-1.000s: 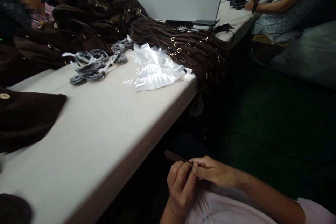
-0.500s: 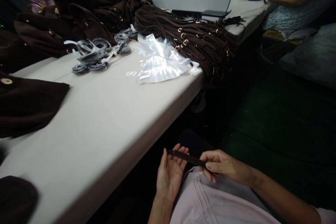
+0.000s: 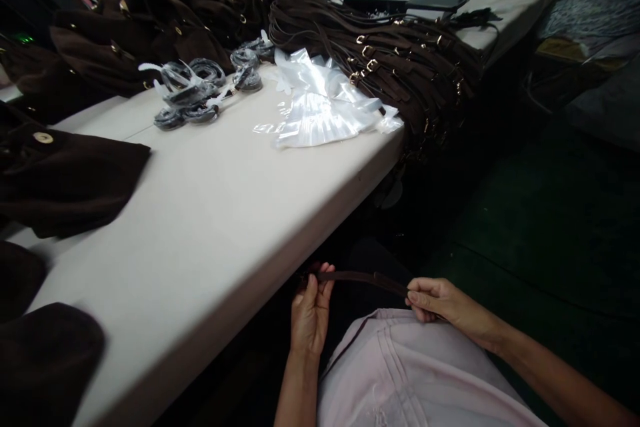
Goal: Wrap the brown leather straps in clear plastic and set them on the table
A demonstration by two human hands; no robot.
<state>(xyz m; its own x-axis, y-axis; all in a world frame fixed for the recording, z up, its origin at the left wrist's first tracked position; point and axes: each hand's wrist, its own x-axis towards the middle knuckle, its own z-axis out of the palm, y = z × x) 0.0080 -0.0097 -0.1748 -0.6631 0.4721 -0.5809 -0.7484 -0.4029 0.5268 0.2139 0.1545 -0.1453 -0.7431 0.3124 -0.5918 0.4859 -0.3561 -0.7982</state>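
Currently in hand: a narrow, flat, dark-brown strap (image 3: pixel 363 275), stretched nearly straight in front of a pale pink shirt (image 3: pixel 395 360), just off the edge of a long white counter (image 3: pixel 200 207).
Left hand (image 3: pixel 311 315): partly curled, thumb and fingertips gripping near one end.
Right hand (image 3: pixel 441 300): thumb and forefinger pinched farther along.
Strap work: apparently a straightening step; the next move seems to call for a steady, untwisted hold.
Counter: shiny, clear plastic bags (image 3: pixel 327 110) lie fanned out.
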